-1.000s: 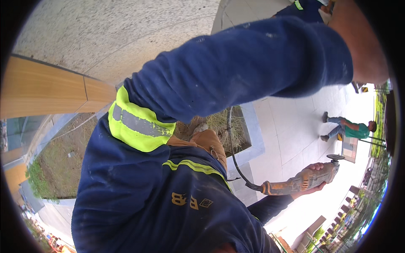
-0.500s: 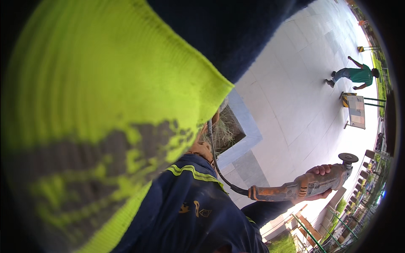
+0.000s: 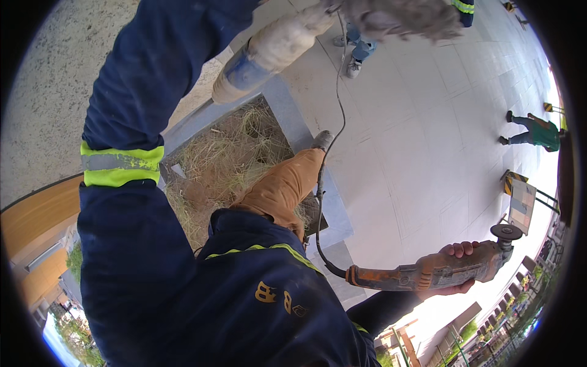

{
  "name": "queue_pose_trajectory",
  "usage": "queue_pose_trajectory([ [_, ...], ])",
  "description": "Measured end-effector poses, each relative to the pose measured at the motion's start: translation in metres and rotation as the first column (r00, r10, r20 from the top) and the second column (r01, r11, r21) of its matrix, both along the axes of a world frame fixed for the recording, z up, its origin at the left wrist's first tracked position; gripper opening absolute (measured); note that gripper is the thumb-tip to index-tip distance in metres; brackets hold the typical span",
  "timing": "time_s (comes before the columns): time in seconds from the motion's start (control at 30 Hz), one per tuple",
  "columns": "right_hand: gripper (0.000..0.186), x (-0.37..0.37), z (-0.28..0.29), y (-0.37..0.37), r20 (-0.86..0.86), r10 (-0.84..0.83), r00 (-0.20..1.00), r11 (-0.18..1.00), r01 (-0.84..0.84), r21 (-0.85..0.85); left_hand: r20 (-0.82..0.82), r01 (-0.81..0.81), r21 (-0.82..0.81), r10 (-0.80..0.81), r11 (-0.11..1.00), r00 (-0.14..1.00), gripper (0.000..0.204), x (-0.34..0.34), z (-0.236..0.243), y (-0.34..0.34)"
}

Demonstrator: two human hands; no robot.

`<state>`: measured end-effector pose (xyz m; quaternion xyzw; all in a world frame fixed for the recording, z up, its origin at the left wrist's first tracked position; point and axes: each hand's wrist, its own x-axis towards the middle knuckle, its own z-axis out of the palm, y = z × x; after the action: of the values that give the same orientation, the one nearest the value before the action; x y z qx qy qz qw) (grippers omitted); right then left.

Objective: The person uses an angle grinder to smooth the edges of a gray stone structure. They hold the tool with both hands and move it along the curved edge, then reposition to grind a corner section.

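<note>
One navy jacket (image 3: 244, 330) spans the lower view. The left arm (image 3: 131, 196) rises past the top edge, so the left hand's state cannot be told; the right arm (image 3: 388, 311) stretches low to the right. There a grey-and-orange angle grinder (image 3: 455, 268) (dust coats its casing) lies sideways in the right hand (image 3: 450, 292), fingers (image 3: 458, 249) closed around it. Yellow lettering (image 3: 265, 292) creases across the jacket; a small disc (image 3: 506, 232) tops the grinder.
</note>
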<state>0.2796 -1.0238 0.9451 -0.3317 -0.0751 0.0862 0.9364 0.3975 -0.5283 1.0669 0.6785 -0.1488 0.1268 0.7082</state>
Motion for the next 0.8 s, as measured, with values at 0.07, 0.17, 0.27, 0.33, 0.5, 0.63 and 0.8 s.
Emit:
queue_pose_trajectory([
  [0.07, 0.071, -0.023, 0.011, -0.014, -0.02, -0.09, 0.996, 0.99, 0.088, -0.109, -0.252, -0.019, -0.093, -0.005, 0.995, 0.968, 0.036, -0.051, -0.066, 0.021],
  [0.17, 0.071, -0.012, 0.015, 0.002, -0.049, 0.014, 0.999, 0.997, -0.018, -0.076, -0.536, -0.429, 0.083, 0.404, 0.899, 0.741, 0.039, -0.204, -0.113, 0.059],
  [0.27, 0.068, 0.005, 0.01, 0.001, -0.09, 0.075, 0.993, 0.996, -0.078, -0.034, -0.697, -0.538, 0.217, 0.515, 0.815, 0.499, 0.043, -0.277, -0.174, 0.083],
  [0.33, 0.068, 0.014, 0.013, 0.009, -0.123, 0.089, 0.988, 0.995, -0.094, -0.03, -0.688, -0.462, 0.443, 0.622, 0.768, 0.373, 0.044, -0.318, -0.213, 0.097],
  [0.5, 0.065, 0.101, 0.006, 0.036, -0.268, 0.068, 0.961, 0.99, -0.098, -0.103, -0.596, -0.528, 0.632, 0.791, 0.568, 0.137, 0.046, -0.346, -0.29, 0.108],
  [0.63, 0.06, 0.157, -0.036, 0.069, -0.411, 0.083, 0.908, 0.962, -0.181, -0.205, -0.47, -0.546, 0.744, 0.882, 0.385, -0.018, 0.046, -0.36, -0.327, 0.119],
  [0.8, 0.055, 0.228, -0.105, 0.097, -0.527, 0.212, 0.823, 0.897, -0.378, -0.23, -0.328, -0.594, 0.781, 0.936, 0.195, -0.125, 0.044, -0.354, -0.334, 0.119],
])
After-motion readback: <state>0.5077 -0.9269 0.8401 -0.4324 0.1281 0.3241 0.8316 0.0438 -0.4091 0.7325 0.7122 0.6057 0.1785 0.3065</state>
